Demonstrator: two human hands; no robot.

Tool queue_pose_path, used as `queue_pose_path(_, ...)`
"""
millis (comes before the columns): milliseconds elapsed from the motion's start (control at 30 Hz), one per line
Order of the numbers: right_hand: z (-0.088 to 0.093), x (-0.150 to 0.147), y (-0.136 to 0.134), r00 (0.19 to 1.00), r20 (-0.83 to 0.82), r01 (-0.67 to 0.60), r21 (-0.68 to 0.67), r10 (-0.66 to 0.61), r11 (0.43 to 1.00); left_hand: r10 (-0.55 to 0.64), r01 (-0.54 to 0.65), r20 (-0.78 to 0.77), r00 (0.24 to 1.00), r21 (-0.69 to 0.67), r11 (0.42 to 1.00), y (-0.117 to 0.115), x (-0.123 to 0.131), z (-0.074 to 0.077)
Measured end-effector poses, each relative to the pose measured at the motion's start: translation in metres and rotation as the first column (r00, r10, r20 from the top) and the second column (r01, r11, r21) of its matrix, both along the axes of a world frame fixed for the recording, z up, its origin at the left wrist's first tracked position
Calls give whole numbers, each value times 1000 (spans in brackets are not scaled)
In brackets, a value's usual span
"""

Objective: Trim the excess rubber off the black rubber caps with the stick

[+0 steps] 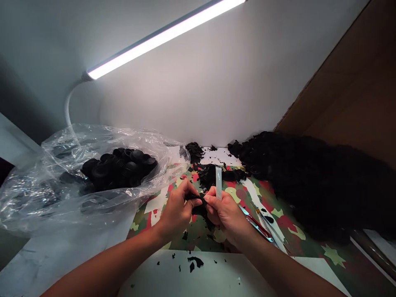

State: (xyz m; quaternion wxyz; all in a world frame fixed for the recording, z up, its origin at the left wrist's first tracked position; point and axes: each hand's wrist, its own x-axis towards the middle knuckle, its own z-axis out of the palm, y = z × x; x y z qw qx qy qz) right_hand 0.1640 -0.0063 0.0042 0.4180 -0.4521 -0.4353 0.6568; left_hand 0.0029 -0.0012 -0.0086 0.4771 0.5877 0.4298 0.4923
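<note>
My left hand (177, 209) pinches a small black rubber-like piece (201, 199) between thumb and fingers, near the middle of the table. Close against it, my right hand (228, 214) is closed around a flat, silvery strip-shaped tool (218, 179) that points upward; its lower end is hidden in the grip. The right thumb and fingertips meet at the edge of the black piece. Its exact shape is mostly covered by my fingers. Black scraps (207, 173) lie just beyond both hands, and smaller bits are scattered below them.
A clear plastic bag (161, 144) at left holds several black round rubber parts (123, 170). A large heap of black scraps (324, 185) fills the right side, beside a cardboard panel (349, 86). Red-and-silver handled tools (260, 227) lie on the camouflage-patterned cover (315, 241). A lit lamp (167, 39) hangs above.
</note>
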Motion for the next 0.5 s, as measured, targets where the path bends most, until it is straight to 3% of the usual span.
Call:
queue_pose_path(133,-2,20,18,981,60,177,128,-186,976,-111,91,101,989,182,979,-8,-3,-1)
queue_pose_path(200,-3,33,27,970,102,201,165,-220,966,-122,72,203,972,235,969,-10,-5,1)
queue_pose_path(267,-4,42,31,945,273,106,262,-179,959,-70,8,258,964,233,972,-8,-7,3)
queue_pose_path(367,-6,48,32,776,597,-107,443,-204,890,12,-70,272,962,203,977,0,-10,5)
queue_pose_path(433,-5,49,30,677,679,-187,533,-285,825,31,-83,276,961,179,980,3,-11,4)
queue_pose_path(500,-3,48,27,657,675,-212,592,-335,777,25,-72,282,959,160,984,4,-11,3)
